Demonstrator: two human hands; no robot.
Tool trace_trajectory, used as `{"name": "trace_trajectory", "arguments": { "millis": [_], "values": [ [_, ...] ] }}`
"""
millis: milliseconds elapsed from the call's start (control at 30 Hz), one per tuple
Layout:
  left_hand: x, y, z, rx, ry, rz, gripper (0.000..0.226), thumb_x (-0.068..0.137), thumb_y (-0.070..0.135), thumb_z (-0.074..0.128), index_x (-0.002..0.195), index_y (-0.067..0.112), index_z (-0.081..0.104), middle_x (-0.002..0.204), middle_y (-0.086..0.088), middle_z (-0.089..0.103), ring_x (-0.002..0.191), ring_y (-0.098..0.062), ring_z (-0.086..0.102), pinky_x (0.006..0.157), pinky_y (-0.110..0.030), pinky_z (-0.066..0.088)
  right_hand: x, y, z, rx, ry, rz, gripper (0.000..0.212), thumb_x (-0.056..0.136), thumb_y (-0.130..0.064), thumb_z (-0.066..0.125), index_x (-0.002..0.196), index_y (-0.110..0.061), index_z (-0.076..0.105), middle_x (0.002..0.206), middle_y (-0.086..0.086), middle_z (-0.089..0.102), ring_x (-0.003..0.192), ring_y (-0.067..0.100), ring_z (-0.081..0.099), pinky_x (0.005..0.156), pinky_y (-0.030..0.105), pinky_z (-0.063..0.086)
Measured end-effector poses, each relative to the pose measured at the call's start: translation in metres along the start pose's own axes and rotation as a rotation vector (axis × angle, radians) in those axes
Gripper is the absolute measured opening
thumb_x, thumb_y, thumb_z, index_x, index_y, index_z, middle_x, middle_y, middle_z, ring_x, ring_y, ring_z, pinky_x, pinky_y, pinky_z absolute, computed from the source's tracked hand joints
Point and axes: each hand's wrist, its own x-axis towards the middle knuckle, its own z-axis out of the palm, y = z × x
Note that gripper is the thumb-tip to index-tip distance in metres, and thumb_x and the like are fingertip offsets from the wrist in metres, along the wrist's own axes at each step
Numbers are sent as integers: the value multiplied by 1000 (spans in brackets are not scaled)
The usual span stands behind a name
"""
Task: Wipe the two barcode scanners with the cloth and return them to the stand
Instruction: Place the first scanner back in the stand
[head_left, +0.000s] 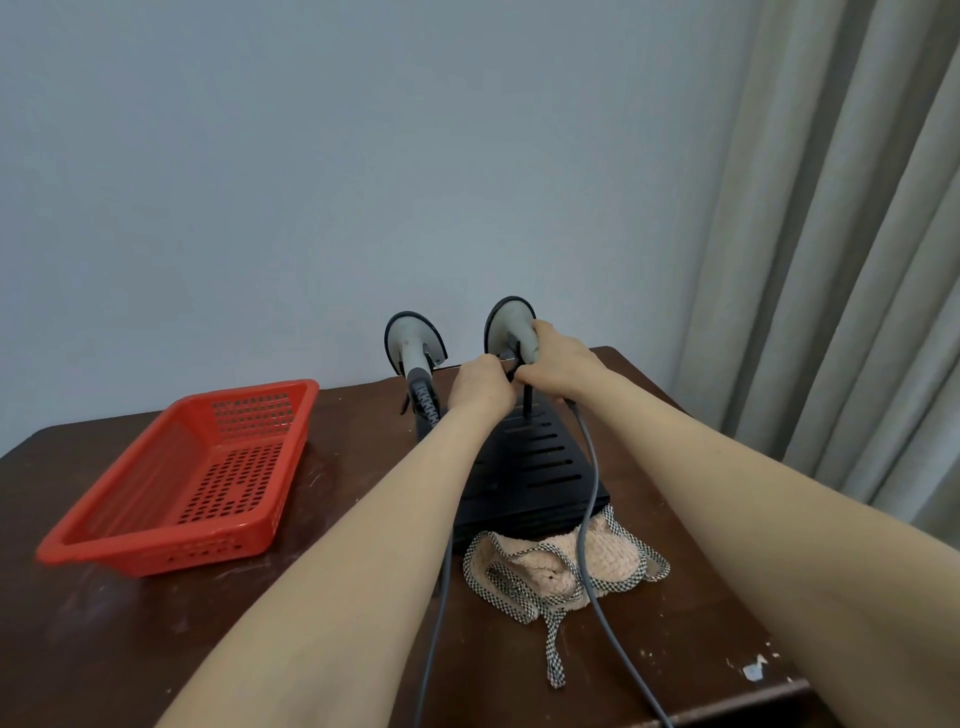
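Two grey barcode scanners stand on a black slotted stand (540, 462) at the back of the dark wooden table. The left scanner (413, 343) sits in its holder with nobody touching it. My right hand (556, 364) wraps around the handle of the right scanner (509, 322), whose head points up. My left hand (480, 387) is closed at the stand's upright holder just below that scanner; what its fingers grip is hidden. A peach cloth with checked trim (561, 566) lies crumpled at the stand's near edge, under the right scanner's grey cable (589, 519).
A red perforated plastic basket (156, 540) with nothing in it sits on the left of the table (130, 649). A second grey cable (434, 639) runs toward me under my left arm. A plain wall stands behind and a beige curtain (831, 260) hangs at the right.
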Motion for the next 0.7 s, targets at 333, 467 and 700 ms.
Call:
{"name": "trace_trajectory", "arguments": {
  "millis": [333, 467, 700],
  "values": [
    [-6, 4, -6, 16, 17, -18, 17, 90, 11, 49, 101, 3, 59, 108, -17, 62, 97, -32, 58, 69, -32, 43, 1, 0, -4, -11, 28, 13, 63, 79, -25, 59, 136, -14, 34, 105, 8, 57, 91, 25, 57, 69, 34, 46],
    [-8, 9, -10, 33, 34, 5, 18, 90, 12, 49, 103, 2, 58, 109, -18, 61, 99, -34, 58, 69, -32, 41, 0, -1, -7, -9, 39, 25, 62, 78, -26, 60, 133, -12, 36, 104, 8, 57, 88, 26, 57, 64, 32, 42],
    [-16, 18, -25, 105, 104, 46, 26, 86, 7, 52, 112, 7, 56, 112, -14, 60, 95, -29, 57, 70, -36, 46, -4, -6, -11, -78, 84, 48, 68, 78, -36, 64, 136, -15, 36, 125, 14, 44, 111, 34, 51, 83, 38, 46]
  ]
}}
